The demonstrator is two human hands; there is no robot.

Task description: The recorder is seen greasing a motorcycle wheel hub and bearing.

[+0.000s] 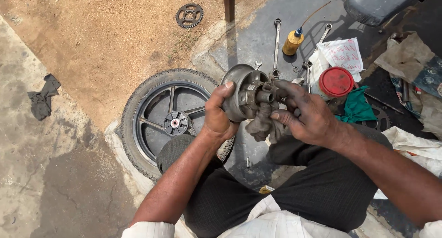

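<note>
- The left hand (216,116) is closed around the rim of a metal hub (246,97), holding it up above the person's knees.
- The right hand (306,116) presses a grey rag (262,125) against the hub's centre, fingers curled on the cloth; grime remains, so the wiping looks unfinished.
- Left of the hub, a wheel (168,120) lies flat.
- Beyond the hub lie spanners (276,44), a yellow oil can (293,41) and a sprocket (189,15).
</note>
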